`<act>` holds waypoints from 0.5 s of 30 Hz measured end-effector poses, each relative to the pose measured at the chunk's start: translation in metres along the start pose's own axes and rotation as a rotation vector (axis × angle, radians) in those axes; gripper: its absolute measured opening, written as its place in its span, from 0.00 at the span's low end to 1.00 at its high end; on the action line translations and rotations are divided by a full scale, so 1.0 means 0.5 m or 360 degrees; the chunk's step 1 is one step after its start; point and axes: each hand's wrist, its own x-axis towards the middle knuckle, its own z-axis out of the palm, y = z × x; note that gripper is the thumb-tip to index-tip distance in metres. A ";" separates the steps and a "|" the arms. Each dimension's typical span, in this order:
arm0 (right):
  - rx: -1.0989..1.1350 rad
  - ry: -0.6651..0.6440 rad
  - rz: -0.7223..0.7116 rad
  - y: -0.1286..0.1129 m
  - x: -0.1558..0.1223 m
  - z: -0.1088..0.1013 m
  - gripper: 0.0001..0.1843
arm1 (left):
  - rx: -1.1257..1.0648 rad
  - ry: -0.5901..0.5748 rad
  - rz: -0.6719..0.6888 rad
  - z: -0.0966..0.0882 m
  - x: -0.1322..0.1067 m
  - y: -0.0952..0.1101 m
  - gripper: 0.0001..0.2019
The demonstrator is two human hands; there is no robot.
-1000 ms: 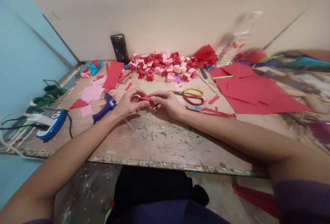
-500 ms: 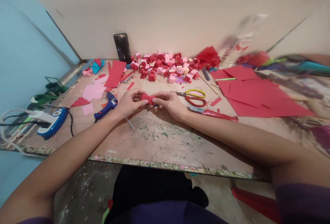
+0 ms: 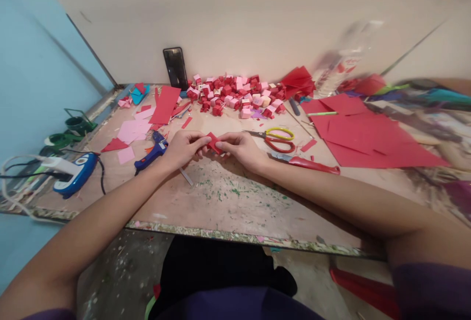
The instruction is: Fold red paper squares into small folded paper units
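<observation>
Paper (image 3: 213, 142) between fingers (image 3: 228, 147) — glue gun (image 3: 157, 148) left, scissors (image 3: 265, 135) right

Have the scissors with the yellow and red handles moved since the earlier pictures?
No. Judged against the table, the scissors lie in the same spot; only the view shifted slightly.

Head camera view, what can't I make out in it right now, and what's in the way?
All in the head view:
- Red paper piece: underside hidden by the left hand and right hand pinching it.
- Pale strip: upper end hidden behind the left hand or wrist.
- Bottle: label unreadable, blurred.
- Pile of paper cubes: rear ones hidden by those in front.
- Purple item: blurred, cut off by the right edge.
</observation>
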 end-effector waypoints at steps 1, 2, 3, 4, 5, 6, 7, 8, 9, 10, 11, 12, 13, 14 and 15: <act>-0.0008 -0.0020 -0.0003 0.000 0.000 0.000 0.16 | 0.0037 -0.0006 0.0027 0.000 -0.001 0.000 0.18; -0.0016 -0.0045 -0.0006 -0.001 -0.001 0.001 0.16 | 0.0074 -0.0014 0.0058 0.000 -0.002 0.000 0.18; -0.0022 -0.0067 -0.0009 -0.001 -0.001 0.001 0.16 | 0.0107 -0.0024 0.0088 0.000 -0.003 0.001 0.18; -0.0030 -0.0082 -0.0015 -0.001 -0.001 0.002 0.16 | 0.0138 -0.0032 0.0113 -0.001 -0.004 0.002 0.18; -0.0045 -0.0090 -0.0024 -0.001 -0.001 0.002 0.16 | 0.0170 -0.0036 0.0134 -0.001 -0.005 0.003 0.18; -0.0061 -0.0092 -0.0038 0.000 -0.001 0.002 0.17 | 0.0198 -0.0039 0.0156 -0.001 -0.006 0.004 0.19; -0.0078 -0.0090 -0.0053 0.001 -0.001 0.001 0.17 | 0.0222 -0.0040 0.0179 -0.001 -0.007 0.005 0.19; -0.0095 -0.0090 -0.0066 0.002 -0.001 0.001 0.17 | 0.0241 -0.0041 0.0200 -0.001 -0.007 0.005 0.20; -0.0113 -0.0087 -0.0078 0.003 -0.001 0.000 0.17 | 0.0260 -0.0045 0.0218 -0.001 -0.008 0.006 0.20; -0.0137 -0.0082 -0.0088 0.003 -0.001 -0.001 0.17 | 0.0275 -0.0045 0.0230 0.000 -0.009 0.007 0.20; -0.0166 -0.0077 -0.0094 0.003 -0.002 -0.002 0.17 | 0.0278 -0.0045 0.0238 0.001 -0.009 0.007 0.19; -0.0196 -0.0074 -0.0100 0.003 -0.002 -0.003 0.17 | 0.0267 -0.0042 0.0244 0.002 -0.010 0.007 0.18; -0.0230 -0.0074 -0.0107 0.003 -0.002 -0.004 0.17 | 0.0240 -0.0039 0.0247 0.003 -0.010 0.007 0.16; -0.0262 -0.0078 -0.0115 0.003 -0.002 -0.005 0.16 | 0.0206 -0.0041 0.0248 0.005 -0.010 0.007 0.14; -0.0292 -0.0092 -0.0122 0.003 -0.002 -0.005 0.16 | 0.0169 -0.0049 0.0245 0.006 -0.010 0.007 0.13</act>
